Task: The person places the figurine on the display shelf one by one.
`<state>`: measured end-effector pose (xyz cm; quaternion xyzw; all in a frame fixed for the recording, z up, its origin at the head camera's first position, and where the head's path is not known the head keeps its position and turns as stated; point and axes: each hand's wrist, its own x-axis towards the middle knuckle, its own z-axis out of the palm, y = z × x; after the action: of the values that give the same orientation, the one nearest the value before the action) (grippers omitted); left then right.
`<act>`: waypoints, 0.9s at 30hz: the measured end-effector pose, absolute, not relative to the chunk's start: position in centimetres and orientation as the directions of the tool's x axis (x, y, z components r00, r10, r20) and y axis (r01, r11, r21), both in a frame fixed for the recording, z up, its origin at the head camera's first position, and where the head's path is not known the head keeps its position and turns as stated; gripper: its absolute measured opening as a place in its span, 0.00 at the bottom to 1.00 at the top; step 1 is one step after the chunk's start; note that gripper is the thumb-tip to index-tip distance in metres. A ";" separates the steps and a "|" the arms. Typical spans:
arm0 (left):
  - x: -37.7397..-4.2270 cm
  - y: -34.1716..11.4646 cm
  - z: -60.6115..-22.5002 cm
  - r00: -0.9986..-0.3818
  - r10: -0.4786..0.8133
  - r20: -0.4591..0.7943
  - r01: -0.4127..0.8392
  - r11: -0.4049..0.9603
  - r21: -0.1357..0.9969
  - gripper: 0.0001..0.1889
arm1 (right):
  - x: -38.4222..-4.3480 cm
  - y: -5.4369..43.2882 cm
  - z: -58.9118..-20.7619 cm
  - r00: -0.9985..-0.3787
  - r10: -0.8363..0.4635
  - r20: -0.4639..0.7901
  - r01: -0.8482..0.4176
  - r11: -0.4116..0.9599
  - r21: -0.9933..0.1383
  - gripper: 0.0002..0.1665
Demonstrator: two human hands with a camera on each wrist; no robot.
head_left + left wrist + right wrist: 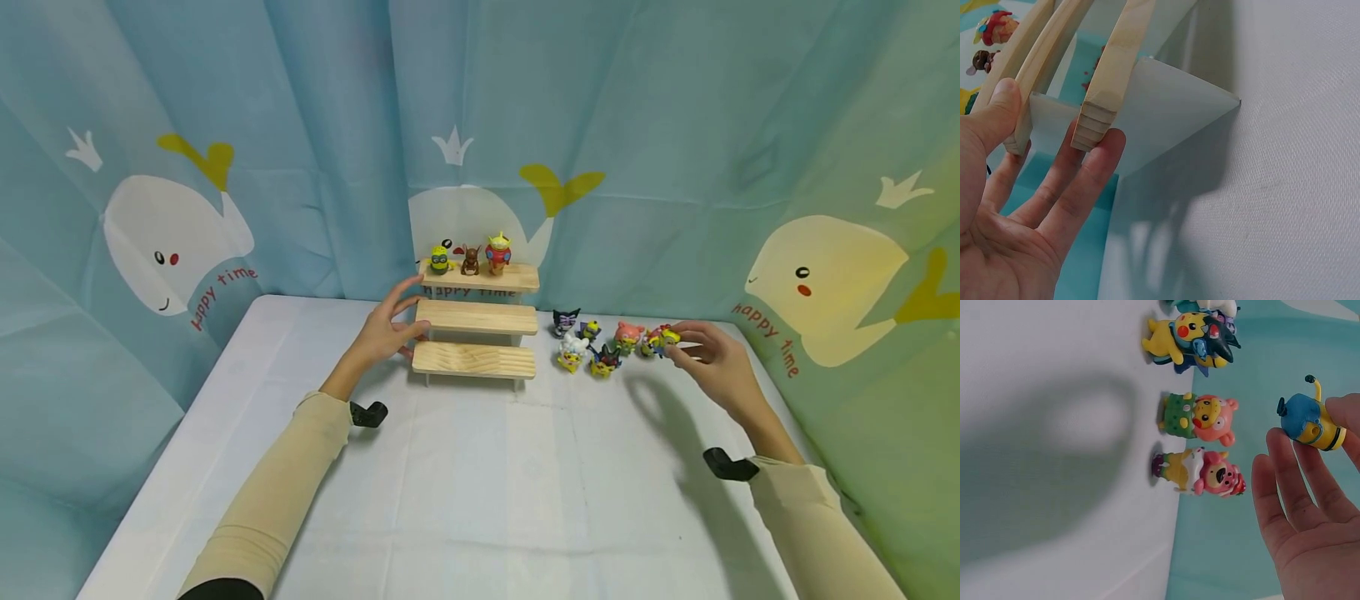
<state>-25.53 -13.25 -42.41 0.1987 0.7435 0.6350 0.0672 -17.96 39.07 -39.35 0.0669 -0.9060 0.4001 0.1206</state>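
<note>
My left hand [382, 333] grips the left end of a three-tier wooden display stand [476, 317]. In the left wrist view its thumb lies on the middle board and its fingers reach around the board ends. A small yellow-and-blue minion figurine [1310, 422] is pinched between the thumb and fingers of my right hand [712, 358], raised above the table in the right wrist view. Near it on the table stand a pink-and-green figurine [1200, 417] and a pink bear figurine [1200, 472]. The top board carries a green-and-yellow figurine [439, 260], a brown mouse-like one [470, 262] and a green alien figurine [498, 254].
Right of the stand are more figurines: a black-and-purple one [566, 322], a small yellow one [589, 331], a white fluffy one [572, 352] and a dark-eared yellow one [604, 360]. A white cloth covers the table [510, 483]. Blue whale-print curtains [322, 150] hang behind.
</note>
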 end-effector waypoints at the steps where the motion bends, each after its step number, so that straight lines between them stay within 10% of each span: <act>1: -25.5 -13.2 -42.4 -0.913 0.380 0.151 0.209 0.116 0.971 0.41 | -18.0 39.1 -39.3 -0.962 -0.024 0.271 -0.216 0.674 -0.707 0.22; 27: -25.6 -13.4 -42.6 -0.910 0.385 0.154 0.203 0.091 0.975 0.41 | -20.9 33.4 -35.1 -0.943 -0.173 0.284 -0.327 0.640 -0.695 0.23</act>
<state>-25.63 -13.35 -42.59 0.1999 0.7353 0.6437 0.0705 -20.93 33.36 -35.11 0.1388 -0.9006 0.4006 0.0959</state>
